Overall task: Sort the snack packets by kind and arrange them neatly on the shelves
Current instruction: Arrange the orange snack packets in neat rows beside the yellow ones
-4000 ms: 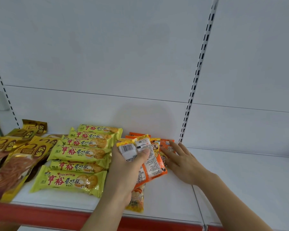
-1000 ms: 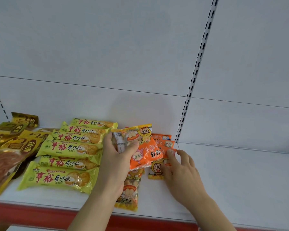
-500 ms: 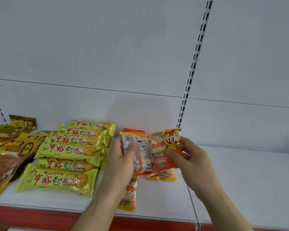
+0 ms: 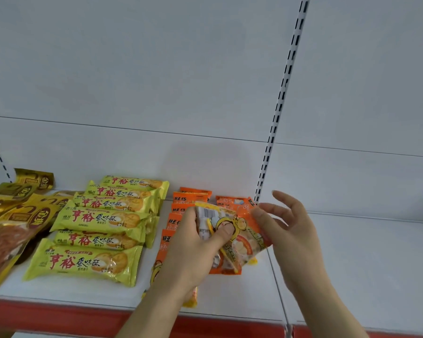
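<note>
A small fan of orange snack packets (image 4: 232, 240) is gripped in the left hand (image 4: 193, 250), thumb pressed across the faces so the bunch can be squared up, while the right hand (image 4: 288, 230) is held against the fan's right edge; its index finger and thumb appear to pinch the corner of the outermost packet, the other fingers spread loosely, though the contact is partly blurred. The fan is held just above the white shelf (image 4: 352, 264), directly over the orange row (image 4: 181, 211) already laid there, which suggests the held packets are being aligned before being added to their own kind. To the left of that orange row, 5 yellow-green biscuit packets (image 4: 96, 220) are seen lined up in an overlapping column, faces up for display. Further left again, gold pouches (image 4: 17, 215) are stacked in a looser heap at the frame's edge. Behind the orange row, slightly to its right, a slotted upright (image 4: 278, 101) marks the seam between shelf bays, and the bay beyond it has not yet been stocked
</note>
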The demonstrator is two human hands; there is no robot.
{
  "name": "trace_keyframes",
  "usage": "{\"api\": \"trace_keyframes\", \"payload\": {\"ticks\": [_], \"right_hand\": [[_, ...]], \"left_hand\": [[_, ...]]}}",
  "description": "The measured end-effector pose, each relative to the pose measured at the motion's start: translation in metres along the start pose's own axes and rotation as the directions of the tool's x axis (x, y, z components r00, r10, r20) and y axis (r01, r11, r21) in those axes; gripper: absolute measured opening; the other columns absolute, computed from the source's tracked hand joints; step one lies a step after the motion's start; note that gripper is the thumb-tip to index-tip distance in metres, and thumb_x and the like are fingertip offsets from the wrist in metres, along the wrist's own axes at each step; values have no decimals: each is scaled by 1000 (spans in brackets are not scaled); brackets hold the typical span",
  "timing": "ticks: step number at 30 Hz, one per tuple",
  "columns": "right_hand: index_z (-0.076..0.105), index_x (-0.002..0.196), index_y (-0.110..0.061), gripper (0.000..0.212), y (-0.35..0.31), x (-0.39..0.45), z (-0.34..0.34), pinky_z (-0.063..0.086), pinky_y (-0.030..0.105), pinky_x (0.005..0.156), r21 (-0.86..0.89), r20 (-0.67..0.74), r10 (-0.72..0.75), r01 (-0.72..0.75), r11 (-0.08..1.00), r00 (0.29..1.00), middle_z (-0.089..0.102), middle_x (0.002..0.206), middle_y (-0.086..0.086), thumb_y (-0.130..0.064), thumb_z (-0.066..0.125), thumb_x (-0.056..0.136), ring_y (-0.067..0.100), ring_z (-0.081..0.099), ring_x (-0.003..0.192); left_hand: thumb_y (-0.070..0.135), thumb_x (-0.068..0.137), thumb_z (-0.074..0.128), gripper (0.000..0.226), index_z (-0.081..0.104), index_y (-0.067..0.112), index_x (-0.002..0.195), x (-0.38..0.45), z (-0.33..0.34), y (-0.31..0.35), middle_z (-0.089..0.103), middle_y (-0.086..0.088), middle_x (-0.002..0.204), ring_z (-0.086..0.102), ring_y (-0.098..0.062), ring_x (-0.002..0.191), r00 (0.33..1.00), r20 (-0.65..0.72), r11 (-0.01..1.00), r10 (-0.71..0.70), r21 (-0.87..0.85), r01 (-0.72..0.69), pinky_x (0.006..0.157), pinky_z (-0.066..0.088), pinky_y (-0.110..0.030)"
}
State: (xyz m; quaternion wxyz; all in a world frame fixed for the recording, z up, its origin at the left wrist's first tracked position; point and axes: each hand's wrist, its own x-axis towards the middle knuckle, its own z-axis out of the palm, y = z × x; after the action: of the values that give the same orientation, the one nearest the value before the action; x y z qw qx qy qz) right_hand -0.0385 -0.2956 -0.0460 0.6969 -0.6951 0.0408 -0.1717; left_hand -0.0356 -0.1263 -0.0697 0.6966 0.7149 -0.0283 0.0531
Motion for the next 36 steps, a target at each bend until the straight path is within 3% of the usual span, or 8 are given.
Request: {"api": "trace_keyframes", "payload": {"ticks": [5,12,15,19,23,27,30,36], "right_hand": [[45,131,-32,54,15,-23,14,61,44,80,86,97,160,-168,982,982,77,95,3,-31,74,86,22,76,83],[57,119,-40,27,14,-8,-1,55,26,59,-103,-84,-100,91,991,991,74,85,-7,-19,55,102,8,72,71],[65,114,-40,34,28,4,-13,60,27,68,-261,32,-33,40,965,999,69,96,-2,-14,45,104,11,70,84],[63,121,-39,30,50,-3,-8,48,11,76,-468,278,-132,255,846,951,57,111,-7,-18,51,103,1,59,95],[53,138,-43,38,66,-3,-10,40,33,103,-742,436,-166,458,490,884,37,143,-8,-38,51,101,18,37,129],[43,144,-49,43,63,5,-17,27,43,119,-742,505,-35,454,493,863,9,163,-5,-32,45,105,21,12,149],[40,146,-50,43,58,6,-16,19,42,124,-755,507,34,425,499,861,-7,165,-7,-33,40,106,18,-2,153],[37,147,-49,43,58,0,-16,18,41,124,-728,539,37,444,522,841,-4,164,-14,-34,36,107,14,0,152]], "left_hand": [[25,89,80,30,62,35,110,2,3,-3,77,13,101,76,-7,91,989,-148,1000,-4,-27,0,83,62,-40],[31,106,57,9,60,22,106,0,-3,3,79,-5,96,80,-26,82,965,-244,979,-95,-200,45,68,64,-47],[22,107,53,10,61,17,105,1,-19,12,79,-8,89,79,-27,76,957,-258,963,-134,-260,64,56,60,-37],[21,105,56,9,64,17,106,0,-25,11,79,-7,92,79,-26,77,957,-244,958,-155,-272,86,62,63,-40],[21,105,56,8,65,19,105,-4,-26,7,79,-5,95,79,-26,82,965,-220,967,-144,-237,90,69,64,-45],[21,105,56,10,66,23,103,-6,-25,4,79,-6,98,78,-28,88,970,-206,972,-132,-220,86,78,64,-53],[19,105,56,11,67,23,104,-7,-24,3,80,-2,95,79,-22,83,972,-198,969,-127,-232,80,66,64,-41],[21,105,55,15,67,28,103,-12,-19,5,80,2,95,79,-21,87,977,-159,968,-139,-230,100,75,63,-45]]}}
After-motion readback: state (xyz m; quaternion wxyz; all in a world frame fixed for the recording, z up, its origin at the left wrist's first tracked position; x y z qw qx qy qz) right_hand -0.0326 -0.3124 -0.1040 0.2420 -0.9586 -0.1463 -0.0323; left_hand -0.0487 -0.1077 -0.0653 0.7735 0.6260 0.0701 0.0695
